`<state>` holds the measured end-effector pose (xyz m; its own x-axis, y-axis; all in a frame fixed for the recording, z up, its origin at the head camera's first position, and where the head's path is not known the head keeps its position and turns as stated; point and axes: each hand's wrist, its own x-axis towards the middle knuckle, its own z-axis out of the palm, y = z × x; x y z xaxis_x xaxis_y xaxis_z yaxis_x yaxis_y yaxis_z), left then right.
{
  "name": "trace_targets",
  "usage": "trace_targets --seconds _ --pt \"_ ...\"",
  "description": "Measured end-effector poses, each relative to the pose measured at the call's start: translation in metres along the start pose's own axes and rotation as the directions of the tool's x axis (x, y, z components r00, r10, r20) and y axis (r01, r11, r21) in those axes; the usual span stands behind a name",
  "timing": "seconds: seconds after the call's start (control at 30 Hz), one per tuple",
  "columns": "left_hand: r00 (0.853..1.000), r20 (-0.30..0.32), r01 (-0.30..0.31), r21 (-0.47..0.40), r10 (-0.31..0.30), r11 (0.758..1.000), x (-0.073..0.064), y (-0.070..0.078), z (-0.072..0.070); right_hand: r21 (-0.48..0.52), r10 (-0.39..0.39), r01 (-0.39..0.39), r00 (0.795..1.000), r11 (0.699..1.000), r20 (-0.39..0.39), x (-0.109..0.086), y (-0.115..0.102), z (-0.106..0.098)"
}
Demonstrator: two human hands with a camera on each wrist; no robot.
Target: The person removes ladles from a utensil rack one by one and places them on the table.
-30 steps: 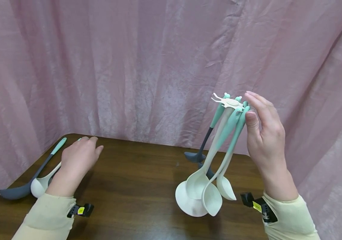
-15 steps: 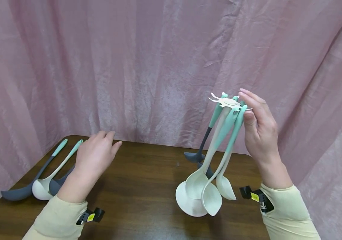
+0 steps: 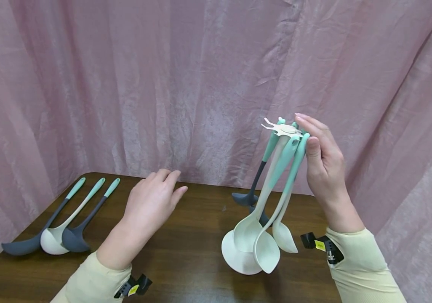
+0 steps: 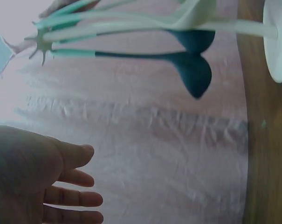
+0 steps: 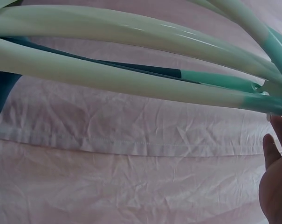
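My left hand [image 3: 153,200] hovers over the middle of the table with its fingers loosely extended, holding nothing. In the left wrist view its spread fingers face the hanging utensils. On the right stands a white utensil rack, with a round base [image 3: 235,263] and a hooked top [image 3: 286,130]. White ladles [image 3: 269,252] with mint handles hang from it, with dark grey ones [image 3: 244,198] behind. My right hand [image 3: 326,164] is at the top of the rack, fingers straight, thumb and fingertips right beside the handle ends. Part of the right hand shows at the edge of the right wrist view.
Three utensils lie side by side at the table's left: a dark grey ladle [image 3: 22,246], a white ladle [image 3: 52,242] and another dark grey ladle [image 3: 75,240]. The brown wooden table [image 3: 185,235] ends at a pink curtain [image 3: 201,84] behind.
My left hand has moved right, away from the three lying ladles, uncovering them. My right hand and the rack's top have shifted slightly left.
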<state>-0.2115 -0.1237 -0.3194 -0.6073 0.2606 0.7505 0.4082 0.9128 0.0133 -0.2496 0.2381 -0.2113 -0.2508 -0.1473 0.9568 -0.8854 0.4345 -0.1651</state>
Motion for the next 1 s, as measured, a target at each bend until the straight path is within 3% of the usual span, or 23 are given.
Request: trace_targets --seconds 0.27,0.57,1.0 --pt "0.997 -0.033 -0.066 -0.080 0.064 0.995 0.008 0.026 -0.002 0.052 0.008 -0.008 1.000 0.999 -0.012 0.001 -0.002 -0.001" --pt "0.994 -0.037 -0.105 -0.166 0.100 0.980 0.017 0.056 -0.003 0.018 0.011 -0.011 1.000 1.000 -0.018 0.002 -0.008 -0.001" --pt "0.993 -0.017 -0.116 -0.345 0.118 0.931 0.026 0.090 0.000 -0.020 0.024 -0.024 1.000 1.000 -0.008 0.002 -0.009 -0.002"
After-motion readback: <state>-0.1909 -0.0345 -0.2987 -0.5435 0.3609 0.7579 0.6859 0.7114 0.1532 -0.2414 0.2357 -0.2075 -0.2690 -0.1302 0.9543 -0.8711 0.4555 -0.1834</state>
